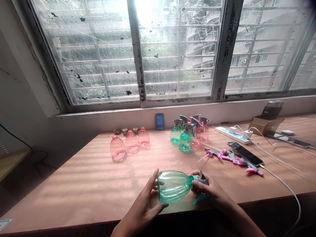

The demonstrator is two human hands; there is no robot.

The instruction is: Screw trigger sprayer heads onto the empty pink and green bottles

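Observation:
A green see-through spray bottle (174, 187) lies on its side in the air above the table's front edge, its base to the left. My right hand (209, 189) grips the grey and green spray head (197, 181) at the neck. At the base, my left hand (148, 200) cups the bottle, thumb below and fingers above and behind it. Three pink bottles without spray heads, one of them the nearest bottle (118, 148), stand at the back left. Loose pink and grey spray heads (232, 157) lie to the right.
Several green and pink bottles with spray heads (185, 140) stand together near the wall. A phone (245, 153) with a white cable lies by the loose heads. Behind are a power strip (233, 135), a cardboard box (265, 124) and a small blue-screened device (159, 121).

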